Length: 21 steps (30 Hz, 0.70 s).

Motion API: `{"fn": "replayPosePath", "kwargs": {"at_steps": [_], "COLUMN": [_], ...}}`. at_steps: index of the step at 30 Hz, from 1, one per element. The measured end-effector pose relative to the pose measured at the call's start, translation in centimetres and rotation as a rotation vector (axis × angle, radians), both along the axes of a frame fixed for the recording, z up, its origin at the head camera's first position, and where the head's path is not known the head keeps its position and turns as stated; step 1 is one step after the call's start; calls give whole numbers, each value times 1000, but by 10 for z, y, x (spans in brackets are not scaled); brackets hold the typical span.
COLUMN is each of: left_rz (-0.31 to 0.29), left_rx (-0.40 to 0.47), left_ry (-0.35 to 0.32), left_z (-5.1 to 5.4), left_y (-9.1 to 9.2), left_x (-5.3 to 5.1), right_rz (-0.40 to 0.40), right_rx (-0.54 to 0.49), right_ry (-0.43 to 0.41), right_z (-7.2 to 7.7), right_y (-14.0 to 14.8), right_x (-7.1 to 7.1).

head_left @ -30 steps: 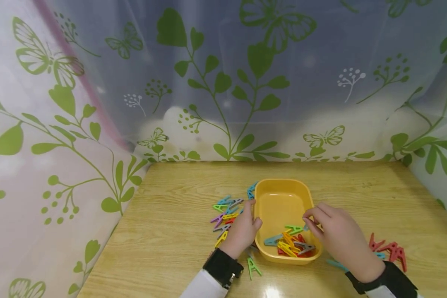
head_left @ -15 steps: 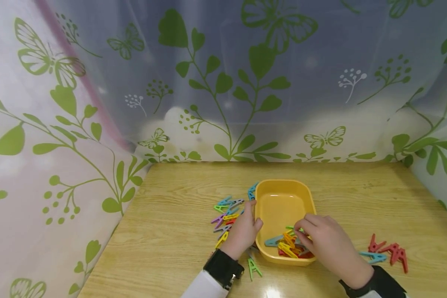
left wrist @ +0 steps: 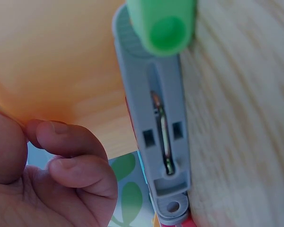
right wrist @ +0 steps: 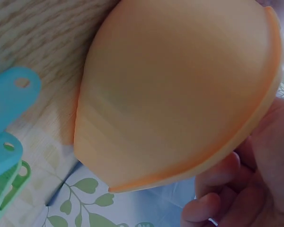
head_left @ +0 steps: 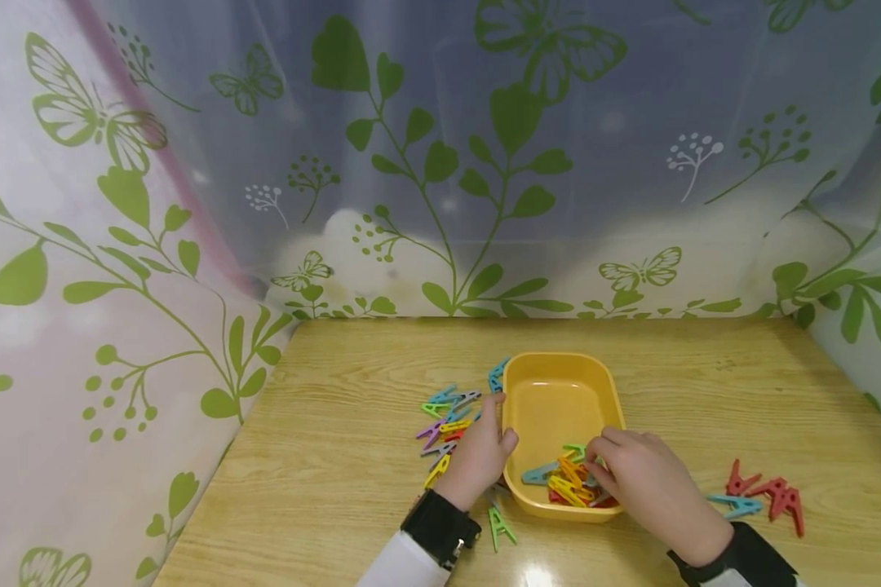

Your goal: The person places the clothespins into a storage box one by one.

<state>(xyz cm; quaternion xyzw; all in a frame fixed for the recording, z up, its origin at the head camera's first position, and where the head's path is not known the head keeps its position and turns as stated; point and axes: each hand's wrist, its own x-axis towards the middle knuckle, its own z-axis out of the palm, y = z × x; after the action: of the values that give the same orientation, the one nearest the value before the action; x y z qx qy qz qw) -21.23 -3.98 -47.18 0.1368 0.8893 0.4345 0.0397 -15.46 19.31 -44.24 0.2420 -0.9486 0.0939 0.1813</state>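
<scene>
A yellow plastic basin (head_left: 558, 408) stands on the wooden table, a heap of coloured clothespins (head_left: 568, 489) in its near end. With the thumb by the rim and fingers along the outer wall, my left hand (head_left: 475, 456) grips the basin's left side. My right hand (head_left: 646, 485) reaches over the right rim, fingers bent and tips down at the heap; whether they pinch a clothespin is hidden. In the left wrist view a grey clothespin (left wrist: 154, 118) and a green clothespin (left wrist: 165, 28) lie close beside the basin. Blue clothespins (right wrist: 12, 94) show in the right wrist view.
More clothespins (head_left: 440, 420) lie scattered left of the basin, partly behind my left hand. A green clothespin (head_left: 499, 526) lies near its front left corner. Red clothespins (head_left: 778, 497) and a blue clothespin (head_left: 737, 505) lie to the right. A patterned curtain (head_left: 440, 163) hangs behind the table.
My right hand has moved left and slightly down, from the right rim to over the heap, covering the grey clothespin there. My left hand and the basin have stayed in place.
</scene>
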Motion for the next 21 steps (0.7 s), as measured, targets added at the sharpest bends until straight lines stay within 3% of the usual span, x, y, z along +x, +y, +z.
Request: {"fn": "replayPosePath", "kwargs": {"at_steps": [13,21], "left_rz": [-2,8], "left_rx": [-6,-18], "left_ry": [0,6], "left_z": [-1,0], "left_y": [0,1], "left_x": [-1,0], "right_rz": [16,4], "right_rx": [17,21], "right_ry": [-31,-86], "right_z": [-5,2], "right_y": [3,7], "right_x": [-1,0]}}
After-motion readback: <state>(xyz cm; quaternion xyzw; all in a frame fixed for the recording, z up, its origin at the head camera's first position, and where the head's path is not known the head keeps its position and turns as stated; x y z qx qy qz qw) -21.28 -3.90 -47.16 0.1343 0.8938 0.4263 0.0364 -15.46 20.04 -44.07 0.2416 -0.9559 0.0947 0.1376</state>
